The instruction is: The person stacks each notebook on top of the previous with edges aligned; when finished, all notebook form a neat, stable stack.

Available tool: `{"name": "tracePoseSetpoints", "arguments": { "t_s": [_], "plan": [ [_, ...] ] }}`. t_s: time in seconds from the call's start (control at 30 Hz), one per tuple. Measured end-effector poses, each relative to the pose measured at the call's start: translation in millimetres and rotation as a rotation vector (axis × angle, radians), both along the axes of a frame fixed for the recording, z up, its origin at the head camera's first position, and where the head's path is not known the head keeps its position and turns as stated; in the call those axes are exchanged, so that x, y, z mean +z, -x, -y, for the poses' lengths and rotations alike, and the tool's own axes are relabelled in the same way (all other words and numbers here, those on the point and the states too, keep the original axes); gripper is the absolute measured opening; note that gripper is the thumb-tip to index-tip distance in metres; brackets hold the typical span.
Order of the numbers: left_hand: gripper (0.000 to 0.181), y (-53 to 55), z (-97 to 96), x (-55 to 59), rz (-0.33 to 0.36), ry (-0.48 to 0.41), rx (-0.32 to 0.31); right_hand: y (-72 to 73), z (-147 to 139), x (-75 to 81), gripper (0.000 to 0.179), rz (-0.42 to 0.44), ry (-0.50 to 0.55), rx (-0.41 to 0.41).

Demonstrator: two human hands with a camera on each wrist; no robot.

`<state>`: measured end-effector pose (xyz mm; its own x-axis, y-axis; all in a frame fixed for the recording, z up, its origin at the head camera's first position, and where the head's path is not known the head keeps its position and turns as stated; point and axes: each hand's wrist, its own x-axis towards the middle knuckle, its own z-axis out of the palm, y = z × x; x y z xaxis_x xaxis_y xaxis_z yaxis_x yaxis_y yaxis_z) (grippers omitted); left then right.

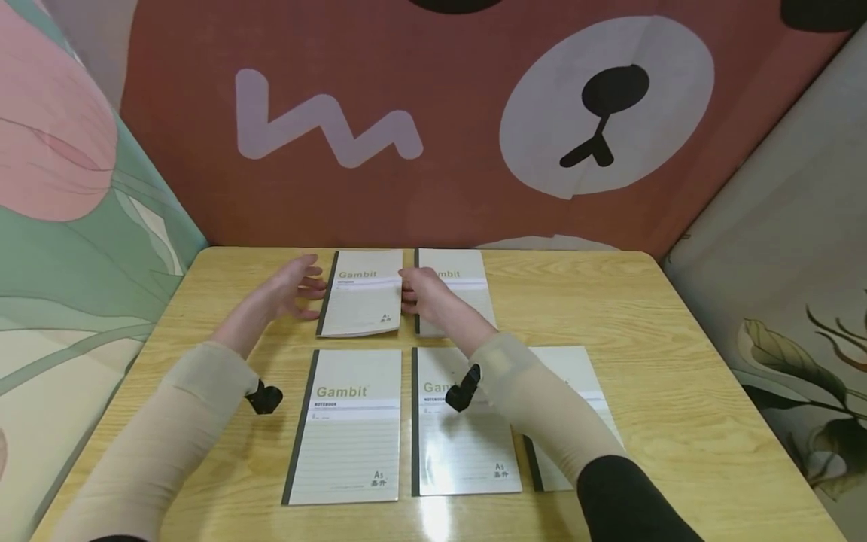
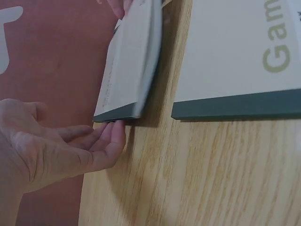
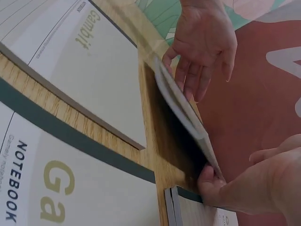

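Observation:
A white Gambit notebook (image 1: 362, 301) with a dark spine is at the back left of the table, its near edge raised and bowed; both wrist views show it tilted. My left hand (image 1: 298, 290) is at its spine side, fingers loosely spread, fingertips right at the spine edge in the left wrist view. My right hand (image 1: 433, 293) grips the opposite edge, a digit (image 3: 207, 181) wrapped at the corner in the right wrist view. That hand also overlaps a second notebook (image 1: 467, 263) at the back, partly hiding it.
In the front row lie three more notebooks: a left one (image 1: 352, 452), a middle one (image 1: 467, 459) and a right one (image 1: 562, 365) partly under my right forearm. The wooden table (image 1: 677, 421) meets a red patterned wall (image 1: 460, 203) behind.

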<state>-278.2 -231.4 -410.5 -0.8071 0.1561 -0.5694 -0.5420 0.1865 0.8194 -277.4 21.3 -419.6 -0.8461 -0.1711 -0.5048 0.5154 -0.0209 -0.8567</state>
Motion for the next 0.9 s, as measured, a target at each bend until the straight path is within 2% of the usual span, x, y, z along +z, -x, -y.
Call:
{"name": "tracePoseSetpoints", "arguments": {
  "t_s": [0.1, 0.23, 0.33, 0.43, 0.57, 0.73, 0.9],
  "plan": [
    [0.071, 0.2, 0.8, -4.8, 0.003, 0.043, -0.013, -0.2, -2, -4.8, 0.051, -0.008, -0.002, 0.022],
    [0.060, -0.7, 4.9, -18.2, -0.031, 0.128, -0.104, -0.4, -3, -12.2, 0.057, -0.052, -0.040, 0.073],
    [0.060, -3.3, 4.8, -26.5, -0.084, 0.198, -0.153, -0.6, -4, -17.9, 0.060, -0.083, -0.043, 0.093],
    [0.067, -5.0, 1.9, -29.2, -0.136, 0.216, -0.133, -0.3, -8, -21.1, 0.057, -0.097, -0.027, 0.069],
    [0.066, -5.8, -9.9, -24.2, -0.183, 0.189, -0.071, 4.7, -21, -19.8, 0.053, -0.114, -0.027, 0.009],
    [0.064, -3.4, -38.9, -13.7, -0.232, 0.132, -0.032, 16.3, -54, -16.4, 0.047, -0.139, -0.053, -0.053],
    [0.061, -1.1, -70.2, -7.4, -0.261, 0.049, -0.008, 21.3, -88, -13.1, 0.045, -0.168, -0.082, -0.063]
  ]
}}
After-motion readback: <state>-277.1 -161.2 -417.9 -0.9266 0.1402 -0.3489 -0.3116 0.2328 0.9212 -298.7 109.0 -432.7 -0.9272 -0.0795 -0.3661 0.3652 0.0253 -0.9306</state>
